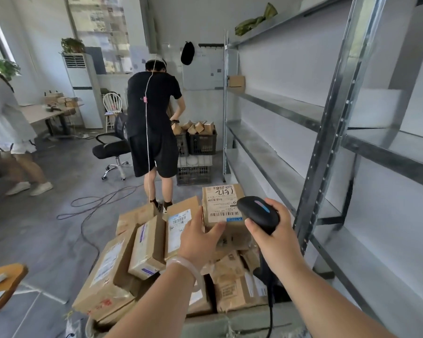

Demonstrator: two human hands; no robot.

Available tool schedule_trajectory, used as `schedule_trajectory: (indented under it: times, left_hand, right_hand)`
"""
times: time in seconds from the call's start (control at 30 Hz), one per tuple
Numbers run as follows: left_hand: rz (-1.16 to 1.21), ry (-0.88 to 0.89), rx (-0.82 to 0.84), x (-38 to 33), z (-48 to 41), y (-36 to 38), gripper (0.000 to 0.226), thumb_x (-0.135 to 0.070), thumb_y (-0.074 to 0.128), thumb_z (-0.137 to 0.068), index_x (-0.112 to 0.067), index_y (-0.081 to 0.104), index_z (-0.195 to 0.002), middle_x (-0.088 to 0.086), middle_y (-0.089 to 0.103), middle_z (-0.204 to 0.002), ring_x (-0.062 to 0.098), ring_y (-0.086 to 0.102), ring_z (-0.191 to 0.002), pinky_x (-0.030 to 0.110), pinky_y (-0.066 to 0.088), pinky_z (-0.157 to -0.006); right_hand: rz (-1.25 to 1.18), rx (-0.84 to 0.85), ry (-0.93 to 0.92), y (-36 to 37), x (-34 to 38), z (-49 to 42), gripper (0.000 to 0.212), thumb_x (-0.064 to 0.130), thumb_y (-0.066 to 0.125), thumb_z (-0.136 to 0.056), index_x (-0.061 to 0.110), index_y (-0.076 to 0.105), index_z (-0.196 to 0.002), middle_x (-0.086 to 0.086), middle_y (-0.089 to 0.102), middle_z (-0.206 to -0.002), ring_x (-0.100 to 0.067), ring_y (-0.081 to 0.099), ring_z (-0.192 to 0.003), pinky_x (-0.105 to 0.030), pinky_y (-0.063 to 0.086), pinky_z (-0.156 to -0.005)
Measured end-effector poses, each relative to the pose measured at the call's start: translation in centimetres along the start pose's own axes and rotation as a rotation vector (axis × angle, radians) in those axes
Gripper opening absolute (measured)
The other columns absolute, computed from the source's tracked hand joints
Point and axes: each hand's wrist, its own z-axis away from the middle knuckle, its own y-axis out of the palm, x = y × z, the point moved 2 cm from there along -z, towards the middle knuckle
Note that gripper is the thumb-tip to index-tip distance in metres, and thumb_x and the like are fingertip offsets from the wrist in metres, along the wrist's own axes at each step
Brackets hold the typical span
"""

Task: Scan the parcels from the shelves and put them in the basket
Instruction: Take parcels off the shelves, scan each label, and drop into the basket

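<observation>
Heap: taped cardboard parcels [142, 254] lie piled at odd angles below both hands, their labels turned many ways.
Left hand: the left hand [200, 240] grips one cardboard box [221, 206] at its lower left corner, with the thumb across the front face and the fingers curled behind.
Task's thing: that box stands upright over the far right of the heap. Its barcode label faces the camera, with handwritten digits near the top.
Scanner: a black barcode scanner [258, 213] has its head just beside the right edge of the label, and its cord [270, 311] trails down.
Right hand: the right hand [276, 237] has its fingers wrapped round the scanner's handle.
Shelving: metal shelving [327, 123] runs along the right, with a small carton [237, 81] at its far end.
Risk, scan: the scanner head sits very close to the label and off to one side, so the beam may miss the barcode or catch the label of a neighbouring parcel.
Risk, grip: a one-corner hold could let the box twist and drop.
Risk, heap: the leaning parcels on the left look ready to slide off if another lands on them.
Risk, cord: it could snag on box corners.
Hidden: parcels cover the basket. A greyish edge [217, 322] below may be its rim, but that cannot be told.
Unclear: whether the held box rests on the heap or hangs free, and whether a finger is on the trigger.
</observation>
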Motion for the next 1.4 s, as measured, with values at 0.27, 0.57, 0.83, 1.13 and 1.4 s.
schedule_trajectory:
  times: [0.27,0.57,0.83,1.13,1.4]
  left_hand:
    - [-0.216,-0.021,0.057,2.5,-3.8,-0.2,0.095,-0.086,0.040,-0.064,-0.041,0.029,-0.147,0.003,0.068,-0.106,0.029,0.062,-0.104,0.050,0.052,-0.092]
    - [-0.272,0.016,0.073,2.5,-4.1,-0.7,0.088,-0.074,0.055,-0.078,-0.035,0.029,-0.152,-0.001,0.056,-0.121,0.024,0.055,-0.112,0.044,0.048,-0.098]
    - [-0.411,0.240,0.058,-0.8,-3.1,-1.2,0.084,-0.064,0.055,-0.088,-0.038,0.014,-0.156,-0.006,0.017,-0.163,0.021,0.017,-0.149,0.046,0.020,-0.121]
    - [-0.520,0.492,0.175,-5.8,1.6,4.0,0.081,-0.065,0.048,-0.090,-0.043,0.006,-0.155,-0.006,0.005,-0.165,0.014,-0.004,-0.153,0.042,-0.006,-0.124]
    - [-0.550,0.705,0.418,-9.5,14.2,13.1,0.084,-0.066,0.047,-0.091,-0.040,0.001,-0.156,-0.005,0.009,-0.166,0.015,0.004,-0.153,0.044,-0.001,-0.124]
  right_hand:
    - [0.045,-0.019,0.047,2.5,-1.7,-2.3,0.055,0.038,0.075,-0.079,0.056,0.038,-0.116,0.024,0.054,-0.109,-0.016,0.065,-0.094,-0.039,0.057,-0.080]
    - [0.076,-0.043,0.049,3.0,-1.5,-2.6,0.056,0.040,0.075,-0.078,0.068,0.034,-0.105,0.017,0.056,-0.112,-0.023,0.067,-0.084,-0.043,0.059,-0.073]
    - [0.079,-0.154,0.055,1.8,-0.8,-1.3,0.059,0.033,0.076,-0.080,0.050,0.038,-0.121,0.028,0.050,-0.113,0.003,0.058,-0.099,-0.019,0.048,-0.083]
    - [0.087,-0.368,0.117,-5.2,-0.7,4.7,0.058,0.026,0.077,-0.080,0.045,0.044,-0.123,0.018,0.061,-0.114,-0.005,0.065,-0.093,-0.034,0.056,-0.083]
    - [0.131,-0.574,0.184,-17.2,1.3,17.9,0.054,0.024,0.074,-0.083,0.055,0.040,-0.112,0.016,0.064,-0.106,-0.005,0.064,-0.076,-0.018,0.052,-0.064]
